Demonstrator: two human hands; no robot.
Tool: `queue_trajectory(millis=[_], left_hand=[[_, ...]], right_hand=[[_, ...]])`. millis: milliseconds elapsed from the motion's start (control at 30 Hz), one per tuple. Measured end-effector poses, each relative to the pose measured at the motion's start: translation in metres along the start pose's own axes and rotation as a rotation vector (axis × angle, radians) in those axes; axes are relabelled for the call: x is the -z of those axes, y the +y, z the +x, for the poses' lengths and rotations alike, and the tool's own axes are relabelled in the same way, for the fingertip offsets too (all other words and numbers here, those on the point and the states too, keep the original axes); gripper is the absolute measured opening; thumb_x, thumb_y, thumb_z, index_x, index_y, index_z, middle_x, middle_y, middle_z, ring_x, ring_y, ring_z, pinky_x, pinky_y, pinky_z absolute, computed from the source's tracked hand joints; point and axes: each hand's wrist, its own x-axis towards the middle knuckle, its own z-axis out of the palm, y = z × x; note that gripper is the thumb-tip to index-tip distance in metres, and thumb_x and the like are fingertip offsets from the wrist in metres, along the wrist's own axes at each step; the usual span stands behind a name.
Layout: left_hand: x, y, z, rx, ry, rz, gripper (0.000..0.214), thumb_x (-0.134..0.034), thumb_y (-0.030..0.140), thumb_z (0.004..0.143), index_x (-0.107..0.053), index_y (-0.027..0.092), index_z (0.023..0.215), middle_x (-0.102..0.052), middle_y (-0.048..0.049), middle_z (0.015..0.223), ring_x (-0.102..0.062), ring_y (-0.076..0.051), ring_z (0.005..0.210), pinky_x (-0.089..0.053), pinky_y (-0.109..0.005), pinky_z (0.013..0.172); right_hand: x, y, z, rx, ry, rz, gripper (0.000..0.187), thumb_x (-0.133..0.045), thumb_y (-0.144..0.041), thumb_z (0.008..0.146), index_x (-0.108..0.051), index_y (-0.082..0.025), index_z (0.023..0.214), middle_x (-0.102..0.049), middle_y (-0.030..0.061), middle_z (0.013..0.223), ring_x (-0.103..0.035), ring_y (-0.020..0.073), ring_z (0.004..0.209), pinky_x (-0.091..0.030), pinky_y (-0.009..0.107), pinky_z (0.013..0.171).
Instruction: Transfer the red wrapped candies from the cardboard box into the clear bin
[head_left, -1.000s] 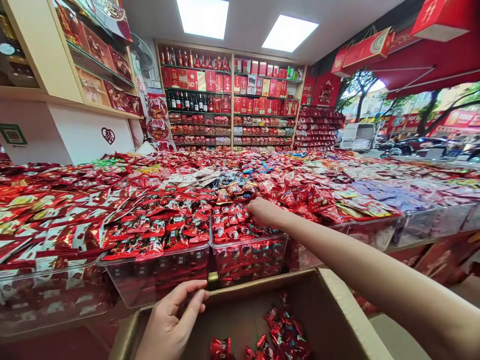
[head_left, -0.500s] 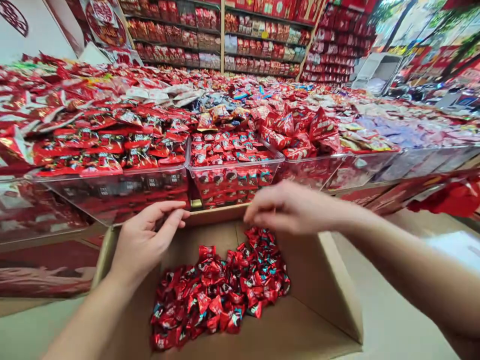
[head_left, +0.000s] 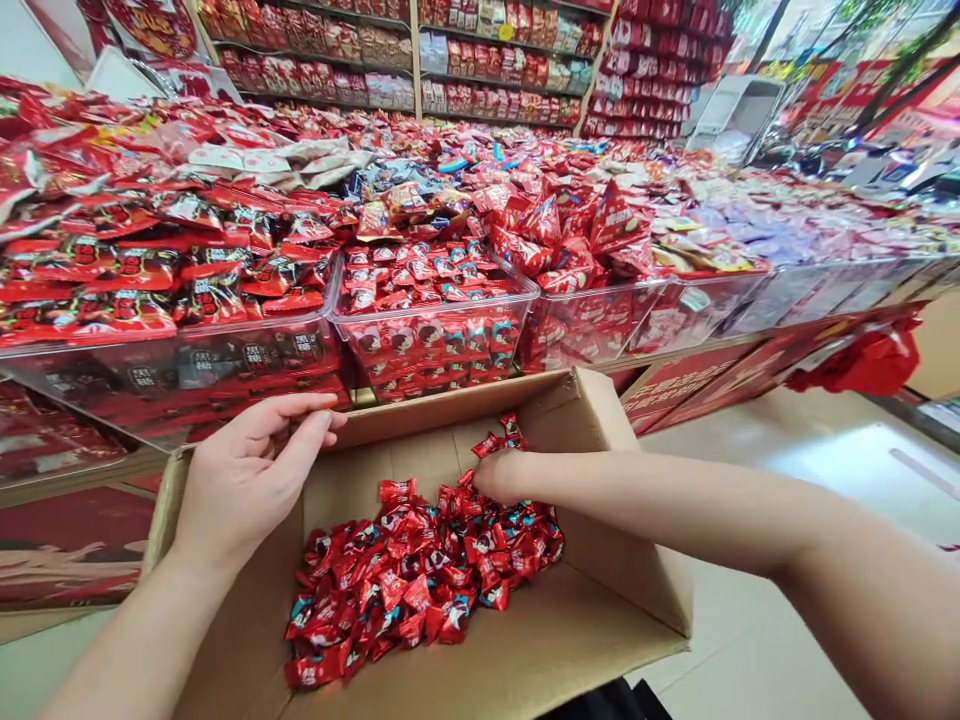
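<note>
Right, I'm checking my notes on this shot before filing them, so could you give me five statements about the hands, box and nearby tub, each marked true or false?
1. The right hand reaches down into the cardboard box. True.
2. The box is closed. False: its top is open and its contents show.
3. Most of the wrapped sweets in the box have red wrappers. True.
4. The left hand is buried in those sweets. False: it is apart from them, its fingertips near the box's far rim.
5. The clear tub just beyond the box holds only green packets. False: the small packets in it are mainly red.
</note>
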Motion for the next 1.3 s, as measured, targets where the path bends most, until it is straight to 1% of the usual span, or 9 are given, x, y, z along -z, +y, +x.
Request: queue_trajectory(millis=[133, 267, 333, 433, 567, 700, 867, 1133, 1300], left_hand=[[0.001, -0.002, -0.001, -0.033, -0.019, 0.023, 0.019, -0.059, 0.027, 0.072, -0.062, 0.019, 0.089, -0.067, -0.0020, 0.077, -0.062, -0.012, 0.065, -0.052, -0.024, 0.066], [0.004, -0.006, -0.006, -0.016, -0.069, -0.031, 0.020, -0.060, 0.030, 0.071, -0.062, 0.020, 0.088, -0.069, -0.0026, 0.078, -0.064, -0.016, 0.071, -0.052, -0.029, 0.070], [0.005, -0.005, -0.009, -0.031, -0.160, -0.036, 0.023, -0.059, 0.032, 0.073, -0.061, 0.021, 0.092, -0.069, -0.0042, 0.084, -0.064, -0.018, 0.078, -0.051, -0.030, 0.073], [0.002, 0.002, -0.013, -0.007, -0.386, 0.010, 0.032, -0.054, 0.035, 0.076, -0.055, 0.020, 0.105, -0.067, -0.0066, 0.094, -0.062, -0.018, 0.081, -0.051, -0.028, 0.067], [-0.011, 0.013, -0.020, 0.053, -0.618, 0.081, 0.029, -0.052, 0.037, 0.077, -0.061, 0.021, 0.098, -0.069, -0.0038, 0.086, -0.063, -0.018, 0.072, -0.050, -0.027, 0.062], [-0.022, 0.015, -0.024, 0.027, -0.627, 0.109, 0.024, -0.047, 0.034, 0.080, -0.066, 0.020, 0.079, -0.069, -0.0005, 0.071, -0.061, -0.016, 0.065, -0.049, -0.026, 0.062], [-0.026, 0.013, -0.027, 0.086, -0.576, 0.071, 0.025, -0.044, 0.035, 0.081, -0.062, 0.020, 0.073, -0.062, 0.0020, 0.060, -0.057, -0.014, 0.055, -0.046, -0.023, 0.054], [-0.029, 0.016, -0.028, -0.093, -0.592, 0.170, 0.020, -0.049, 0.031, 0.080, -0.067, 0.024, 0.084, -0.070, 0.0002, 0.078, -0.062, -0.016, 0.071, -0.046, -0.025, 0.067], [-0.029, 0.015, -0.030, -0.026, -0.544, 0.176, 0.022, -0.050, 0.036, 0.078, -0.067, 0.023, 0.075, -0.066, 0.0031, 0.060, -0.058, -0.013, 0.054, -0.044, -0.021, 0.050]], right_hand=[[-0.003, 0.004, 0.001, 0.001, -0.030, 0.032, 0.019, -0.058, -0.008, 0.066, -0.066, -0.001, 0.082, -0.065, 0.0234, 0.086, -0.060, 0.0312, 0.082, -0.046, 0.037, 0.066], [0.019, 0.013, -0.020, 0.165, 0.101, 0.205, 0.027, -0.056, -0.033, 0.075, -0.063, -0.013, 0.093, -0.066, 0.0068, 0.084, -0.059, 0.0163, 0.074, -0.044, 0.023, 0.063], [0.028, 0.011, -0.035, 0.262, 0.224, 0.468, 0.029, -0.050, -0.038, 0.079, -0.060, -0.015, 0.094, -0.065, 0.0016, 0.079, -0.057, 0.0103, 0.067, -0.042, 0.018, 0.058], [0.031, 0.001, -0.052, 0.365, 0.356, 0.895, 0.025, -0.057, -0.035, 0.074, -0.061, -0.013, 0.084, -0.060, -0.0007, 0.067, -0.051, 0.0077, 0.057, -0.039, 0.016, 0.052], [0.024, -0.013, -0.058, 0.383, 0.404, 1.103, 0.023, -0.060, -0.035, 0.071, -0.061, -0.013, 0.078, -0.056, -0.0022, 0.063, -0.046, 0.0075, 0.055, -0.036, 0.018, 0.050], [0.013, -0.018, -0.049, 0.374, 0.436, 1.171, 0.026, -0.060, -0.039, 0.070, -0.061, -0.013, 0.073, -0.053, -0.0030, 0.059, -0.042, 0.0071, 0.053, -0.034, 0.019, 0.050], [0.008, -0.016, -0.046, 0.444, 0.375, 1.368, 0.030, -0.062, -0.042, 0.068, -0.058, -0.012, 0.071, -0.055, -0.0016, 0.062, -0.045, 0.0071, 0.055, -0.036, 0.020, 0.052], [0.006, -0.027, -0.044, 0.407, 0.422, 1.604, 0.041, -0.076, -0.029, 0.051, -0.052, -0.016, 0.082, -0.054, -0.0042, 0.068, -0.048, 0.0073, 0.061, -0.039, 0.021, 0.058], [0.003, -0.032, -0.043, 0.410, 0.463, 1.464, 0.037, -0.069, -0.022, 0.060, -0.052, -0.017, 0.093, -0.048, -0.0063, 0.063, -0.042, 0.0052, 0.054, -0.034, 0.018, 0.050]])
